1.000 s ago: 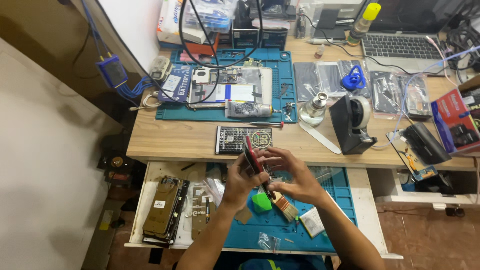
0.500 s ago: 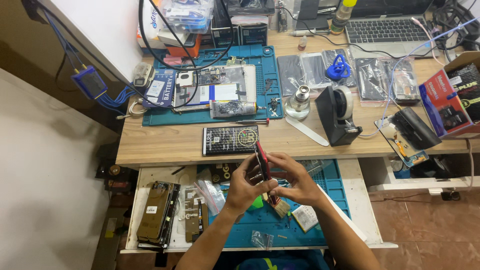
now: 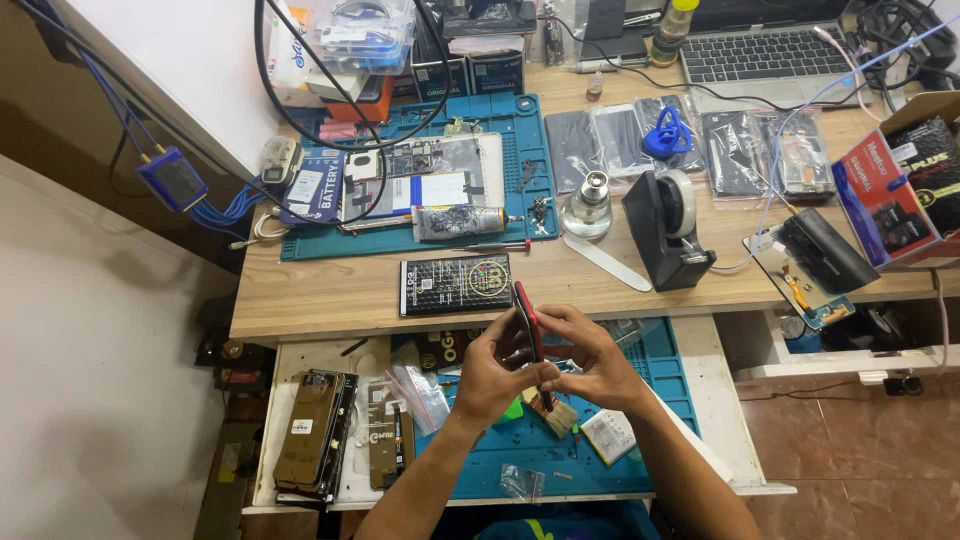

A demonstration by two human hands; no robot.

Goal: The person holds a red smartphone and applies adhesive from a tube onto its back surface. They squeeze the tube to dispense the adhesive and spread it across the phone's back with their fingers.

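Red-edged, the phone (image 3: pixel 528 320) stands on its long edge between both hands, held over the open drawer (image 3: pixel 300 420) just below the front lip of the table (image 3: pixel 330 285). I see the left hand (image 3: pixel 490 375) with its fingers clamped on the phone's near face and lower edge; the right hand (image 3: pixel 590 365) grips the far side, thumb and fingertips closed on it. A brush (image 3: pixel 555 410) with pale bristles shows just beneath the hands; I cannot tell whether a finger holds it or it lies on the blue mat (image 3: pixel 600 450) in the drawer.

Against the frame of a second ago, the phone sits slightly higher and more upright, and both hands have drawn closer around it. The grip looks otherwise the same. The wider shift of the table's things across the frame reads as head movement, not a change on the table. I judge that the work in hand goes on as close inspection or pressing of the phone's edge, with no part yet separated that I can see.

On the table, well apart from the hands: a dark battery (image 3: pixel 455 283) lies nearest, beyond it a teal mat (image 3: pixel 540 150) carrying an opened handset, a black tape dispenser (image 3: pixel 665 230) to the right, and a laptop (image 3: pixel 765 45) at the back. A green block (image 3: pixel 514 408) lies on the blue mat, partly hidden by the left hand.
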